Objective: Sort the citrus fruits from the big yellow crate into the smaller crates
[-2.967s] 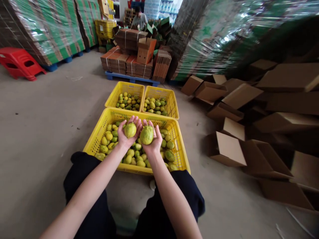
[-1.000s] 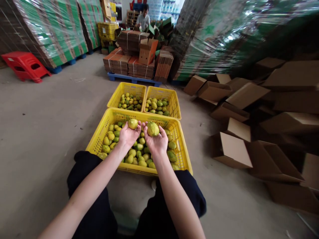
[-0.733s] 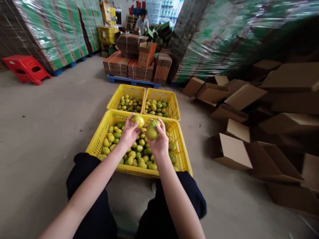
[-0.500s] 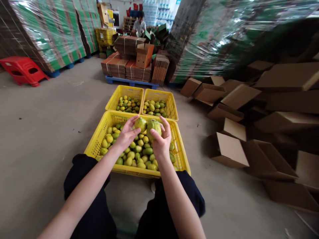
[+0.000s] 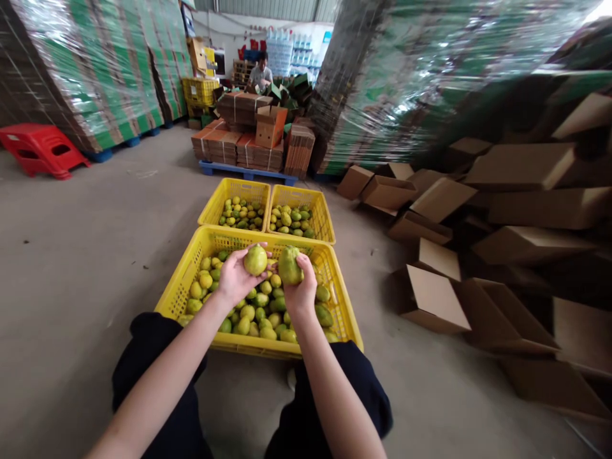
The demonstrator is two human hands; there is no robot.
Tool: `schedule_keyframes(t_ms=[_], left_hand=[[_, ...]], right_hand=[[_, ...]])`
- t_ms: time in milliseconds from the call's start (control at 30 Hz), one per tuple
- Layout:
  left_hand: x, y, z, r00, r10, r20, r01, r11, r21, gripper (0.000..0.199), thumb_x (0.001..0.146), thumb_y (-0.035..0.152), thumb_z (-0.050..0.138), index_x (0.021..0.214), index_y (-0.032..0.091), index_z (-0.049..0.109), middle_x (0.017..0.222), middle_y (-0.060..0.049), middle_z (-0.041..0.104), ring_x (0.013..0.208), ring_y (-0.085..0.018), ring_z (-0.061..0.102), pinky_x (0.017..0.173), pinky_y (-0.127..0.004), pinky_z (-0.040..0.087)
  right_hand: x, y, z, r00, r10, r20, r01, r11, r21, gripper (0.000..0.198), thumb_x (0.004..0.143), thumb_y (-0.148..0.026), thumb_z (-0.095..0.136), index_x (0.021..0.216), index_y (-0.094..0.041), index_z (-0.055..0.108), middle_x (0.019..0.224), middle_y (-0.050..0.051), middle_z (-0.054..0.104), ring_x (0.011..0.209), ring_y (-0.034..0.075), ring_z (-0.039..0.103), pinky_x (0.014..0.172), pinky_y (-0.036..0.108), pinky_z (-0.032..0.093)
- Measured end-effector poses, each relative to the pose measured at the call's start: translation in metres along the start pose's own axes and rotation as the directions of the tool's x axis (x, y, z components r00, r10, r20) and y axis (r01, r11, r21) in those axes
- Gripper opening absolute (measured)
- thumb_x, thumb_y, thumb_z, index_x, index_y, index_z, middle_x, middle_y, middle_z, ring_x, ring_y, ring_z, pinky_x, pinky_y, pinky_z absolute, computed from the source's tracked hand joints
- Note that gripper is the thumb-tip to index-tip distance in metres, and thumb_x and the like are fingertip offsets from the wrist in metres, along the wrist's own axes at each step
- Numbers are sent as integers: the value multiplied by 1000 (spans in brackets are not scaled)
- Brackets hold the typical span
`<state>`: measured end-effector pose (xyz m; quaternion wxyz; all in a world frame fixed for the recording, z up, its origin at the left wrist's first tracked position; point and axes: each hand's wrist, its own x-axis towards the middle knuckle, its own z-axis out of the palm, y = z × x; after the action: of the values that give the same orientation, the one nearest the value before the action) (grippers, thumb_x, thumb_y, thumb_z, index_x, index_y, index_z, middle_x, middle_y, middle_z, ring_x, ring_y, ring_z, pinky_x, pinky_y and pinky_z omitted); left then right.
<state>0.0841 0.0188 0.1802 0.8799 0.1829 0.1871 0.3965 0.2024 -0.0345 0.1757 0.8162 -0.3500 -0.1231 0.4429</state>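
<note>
Above the large yellow crate, my left hand (image 5: 233, 279) holds a yellow-green lemon (image 5: 255, 261), resting in the fingers with the palm turned up. Beside it, a little apart, a bigger, lumpier green lemon (image 5: 289, 266) is gripped in my right hand (image 5: 303, 292), with the thumb along its right side. Many yellow and green lemons (image 5: 261, 299) lie loose in the large crate (image 5: 184, 275) between my knees. My wrists and forearms cover part of that fruit.
Two smaller yellow crates (image 5: 329, 224) with lemons adjoin the far side. Flattened cartons (image 5: 261, 157) sit on a blue pallet (image 5: 248, 172) ahead. Cardboard boxes (image 5: 437, 296) are heaped at right; a red stool (image 5: 45, 150) stands left. A person (image 5: 261, 73) is in the background.
Both hands with their lemons are lower in the picture, and the lemons are slightly farther apart. My left palm has turned up more. The whole view has tilted up slightly.
</note>
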Motion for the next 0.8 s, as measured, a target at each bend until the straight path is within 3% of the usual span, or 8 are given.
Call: schedule_keyframes(t_ms=[267, 433, 533, 600, 633, 667, 733, 800], left_hand=[[6, -2, -9, 998, -60, -31, 61, 997, 37, 27, 88, 30, 53, 97, 10, 68, 84, -13, 70, 66, -18, 66, 55, -25, 52], [-8, -36, -41, 951, -297, 80, 221, 841, 493, 29, 91, 42, 52, 83, 22, 72, 80, -7, 73, 58, -12, 66, 47, -20, 46], [-49, -70, -64, 833, -534, 145, 326, 686, 650, 21, 82, 36, 65, 66, 24, 70, 59, -4, 68, 36, -13, 57, 31, -22, 33], [-80, -88, -84, 666, -687, 290, 285, 594, 753, 26, 83, 38, 60, 60, 29, 68, 49, 1, 62, 25, -15, 47, 25, -23, 26], [-93, -93, -94, 563, -721, 405, 219, 602, 768, 26, 84, 39, 57, 61, 33, 68, 48, 3, 61, 24, -18, 48, 23, -26, 27], [-102, -95, -103, 541, -673, 505, 152, 669, 728, 24, 84, 41, 55, 64, 35, 68, 48, 4, 62, 25, -20, 50, 21, -28, 30], [-104, -85, -112, 693, -447, 566, 88, 831, 549, 20, 85, 43, 52, 74, 38, 68, 46, 5, 61, 26, -22, 52, 22, -31, 35], [-82, -58, -105, 923, -247, 296, 125, 918, 376, 23, 90, 43, 49, 85, 33, 68, 44, 3, 59, 25, -19, 49, 26, -30, 38]], right_hand=[[13, 4, -16, 964, 266, -13, -262, 954, 143, 22, 73, -41, 59, 76, -20, 63, 63, 2, 67, 58, 16, 62, 55, 28, 53], [20, -14, -39, 937, 340, -85, -325, 934, 151, 19, 70, -38, 57, 76, -21, 61, 62, 1, 66, 52, 14, 56, 45, 24, 47], [21, -25, -55, 911, 391, -130, -378, 919, 110, 19, 70, -38, 56, 77, -21, 60, 62, 2, 66, 50, 14, 56, 42, 24, 46], [19, -31, -64, 897, 415, -153, -407, 910, 85, 19, 69, -36, 56, 78, -20, 60, 62, 3, 66, 49, 15, 57, 41, 25, 47], [18, -34, -68, 891, 425, -161, -418, 905, 75, 19, 70, -36, 56, 78, -20, 60, 62, 4, 66, 48, 15, 57, 41, 25, 47], [16, -37, -70, 887, 430, -169, -424, 903, 70, 19, 70, -35, 56, 79, -19, 60, 62, 4, 66, 48, 15, 58, 41, 25, 47], [13, -44, -73, 878, 432, -206, -428, 901, 67, 18, 73, -34, 53, 80, -19, 59, 61, 4, 66, 49, 15, 58, 43, 25, 48], [9, -50, -71, 868, 432, -246, -430, 901, 67, 18, 76, -34, 49, 82, -20, 59, 61, 4, 66, 50, 15, 58, 44, 25, 49]])
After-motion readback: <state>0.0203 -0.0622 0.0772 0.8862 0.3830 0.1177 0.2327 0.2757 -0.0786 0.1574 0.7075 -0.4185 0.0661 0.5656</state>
